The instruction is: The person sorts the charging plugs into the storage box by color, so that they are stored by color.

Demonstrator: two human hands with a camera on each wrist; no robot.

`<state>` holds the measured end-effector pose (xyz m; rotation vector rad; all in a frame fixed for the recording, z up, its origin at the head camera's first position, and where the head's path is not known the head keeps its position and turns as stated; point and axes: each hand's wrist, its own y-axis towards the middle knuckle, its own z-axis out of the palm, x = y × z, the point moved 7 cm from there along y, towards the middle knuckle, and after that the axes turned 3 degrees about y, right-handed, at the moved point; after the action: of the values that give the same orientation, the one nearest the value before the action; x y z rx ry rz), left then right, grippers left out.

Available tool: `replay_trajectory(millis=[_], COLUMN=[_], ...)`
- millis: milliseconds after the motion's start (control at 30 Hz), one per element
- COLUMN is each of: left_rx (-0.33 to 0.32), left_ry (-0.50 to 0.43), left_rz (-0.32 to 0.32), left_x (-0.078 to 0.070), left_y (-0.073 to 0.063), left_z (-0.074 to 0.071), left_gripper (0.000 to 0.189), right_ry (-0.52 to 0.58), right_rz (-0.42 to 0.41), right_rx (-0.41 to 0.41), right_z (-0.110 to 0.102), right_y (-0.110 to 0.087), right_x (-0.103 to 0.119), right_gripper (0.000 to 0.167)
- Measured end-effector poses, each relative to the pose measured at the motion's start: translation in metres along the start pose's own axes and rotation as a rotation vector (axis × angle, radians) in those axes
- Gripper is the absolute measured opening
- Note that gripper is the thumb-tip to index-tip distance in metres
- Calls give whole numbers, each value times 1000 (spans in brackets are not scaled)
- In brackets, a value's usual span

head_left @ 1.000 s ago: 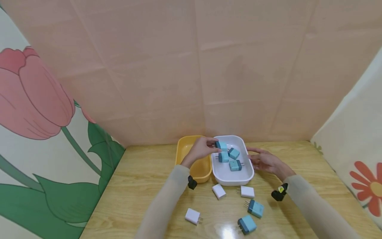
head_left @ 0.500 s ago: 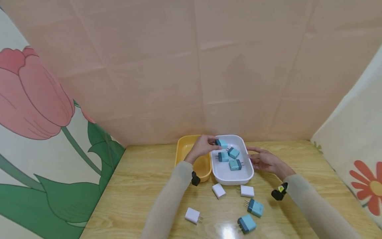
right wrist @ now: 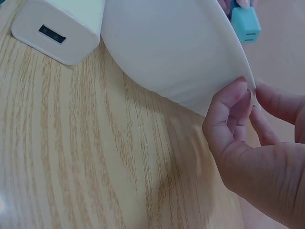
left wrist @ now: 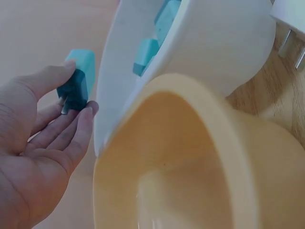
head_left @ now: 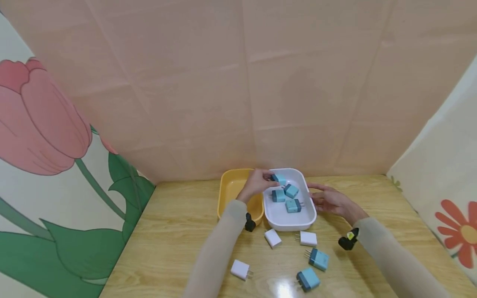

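The left hand (head_left: 256, 183) pinches a teal plug (left wrist: 85, 64) at the far left corner of the white tray (head_left: 290, 224); three other plugs (head_left: 292, 191) lie inside. The right hand (head_left: 331, 202) touches its right rim, fingers bent; whether they grip, I cannot tell. Just left sits the yellow tray (head_left: 228, 198). In front lie five loose plugs (head_left: 309, 239). Table (head_left: 179, 215) stretches left; the backdrop (head_left: 316, 103) rises behind.

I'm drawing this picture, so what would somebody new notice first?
Probably the big pink tulip far left. On the table, a yellow tray sits beside a white tray with blue chargers inside. The left hand pinches another blue charger at the white tray's far left corner.
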<state>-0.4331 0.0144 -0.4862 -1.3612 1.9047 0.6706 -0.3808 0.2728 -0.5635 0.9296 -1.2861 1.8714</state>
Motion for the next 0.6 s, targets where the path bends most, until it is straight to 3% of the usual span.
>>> replay_trajectory(millis=[267, 600], left_rx=[10, 11], left_ry=[4, 19], left_rz=[-5, -2], left_x=[0, 1], left_y=[1, 2], left_z=[10, 12], left_gripper=[44, 46], right_ry=[-20, -15], right_rz=[-3, 1], right_rx=[5, -6], right_z=[2, 0], right_y=[-2, -2], right_x=[0, -1], right_gripper=[69, 68])
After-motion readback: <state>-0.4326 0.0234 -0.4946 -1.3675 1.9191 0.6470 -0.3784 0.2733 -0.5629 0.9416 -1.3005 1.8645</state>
